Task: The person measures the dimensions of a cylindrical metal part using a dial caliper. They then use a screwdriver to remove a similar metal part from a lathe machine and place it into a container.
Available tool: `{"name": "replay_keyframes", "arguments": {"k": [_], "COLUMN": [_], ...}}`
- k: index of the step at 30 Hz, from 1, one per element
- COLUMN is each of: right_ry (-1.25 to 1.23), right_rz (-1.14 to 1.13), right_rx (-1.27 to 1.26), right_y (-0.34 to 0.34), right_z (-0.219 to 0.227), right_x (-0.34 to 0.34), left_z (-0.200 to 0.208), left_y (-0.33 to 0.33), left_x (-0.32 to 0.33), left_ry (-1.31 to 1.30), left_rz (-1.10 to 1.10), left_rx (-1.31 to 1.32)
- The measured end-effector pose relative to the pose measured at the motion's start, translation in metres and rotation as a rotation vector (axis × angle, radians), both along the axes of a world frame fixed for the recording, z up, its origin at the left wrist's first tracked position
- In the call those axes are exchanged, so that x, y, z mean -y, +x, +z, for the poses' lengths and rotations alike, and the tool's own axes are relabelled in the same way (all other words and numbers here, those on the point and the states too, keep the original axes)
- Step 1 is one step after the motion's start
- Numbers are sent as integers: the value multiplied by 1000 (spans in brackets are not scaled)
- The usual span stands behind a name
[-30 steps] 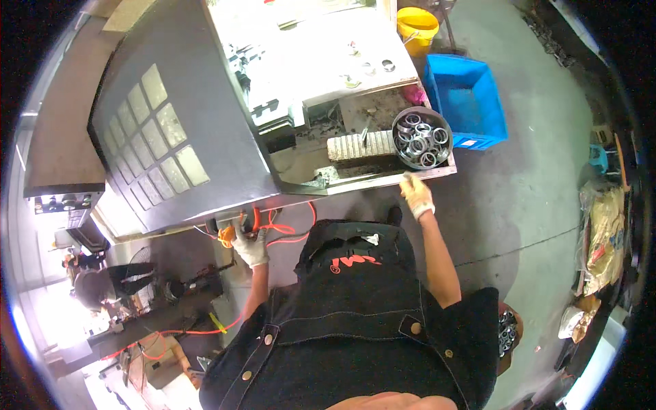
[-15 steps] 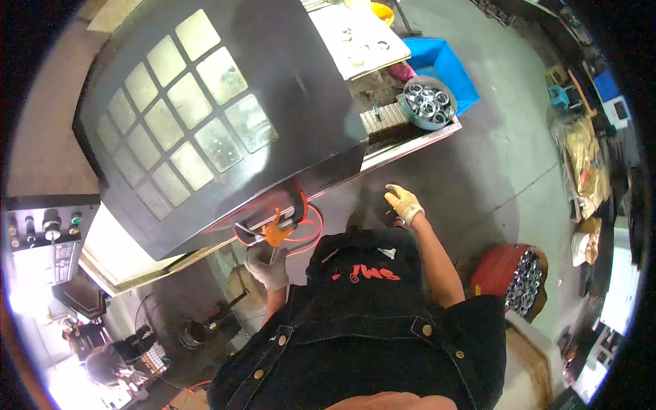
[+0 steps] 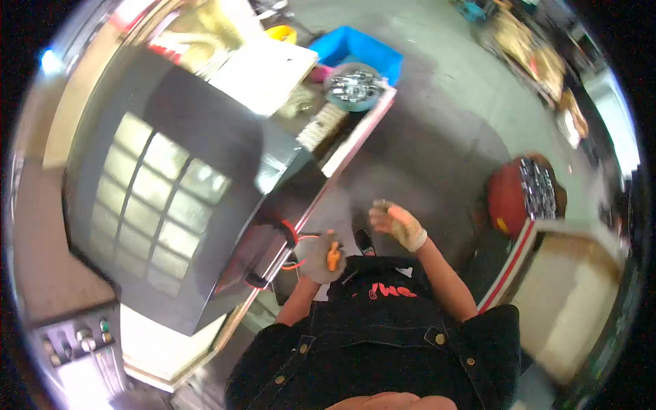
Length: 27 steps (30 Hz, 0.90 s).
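My left hand, in a grey glove, grips an orange air gun with a red coiled hose, close to the lower edge of the dark machine door with its gridded window. Over the grey floor, out in front of my chest, my gloved right hand is raised. Its fingers are curled on a small grey metal part, which is blurred. Both hands are apart from the round tray of shiny metal parts on the bench further ahead.
A blue bin and a yellow bucket stand beyond the bench. A red container with rows of metal parts sits on the floor at my right, next to a white cabinet. A control panel is at lower left.
My right hand has come off the bench edge by the round tray and drawn back toward my chest. The view has swung left, and my left hand stays by the door with the air gun.
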State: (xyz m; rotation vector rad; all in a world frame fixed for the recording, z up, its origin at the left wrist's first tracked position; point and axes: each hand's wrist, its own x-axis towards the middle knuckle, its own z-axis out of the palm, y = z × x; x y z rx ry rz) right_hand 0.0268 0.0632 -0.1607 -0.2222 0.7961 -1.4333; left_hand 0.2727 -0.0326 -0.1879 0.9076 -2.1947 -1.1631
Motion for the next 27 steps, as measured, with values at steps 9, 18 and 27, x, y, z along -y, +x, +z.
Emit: {"name": "replay_keyframes", "arguments": {"k": [9,18,27], "right_ry": [198,631,1173], "right_rz": [-1281,-1050,-1518], "right_rx": [53,-307,-395], "right_y": [-49,117,411], "right_z": [-61,-61,-51], "right_x": [-170,-352,-490], "left_z": [48,14,-3], "left_y": [-158,-125,-69], "left_x": [-102,-231,-313], "left_ry": [521,631,849], "left_rz": [-995,-1119,-1444], "left_rx": [751,809,638]}}
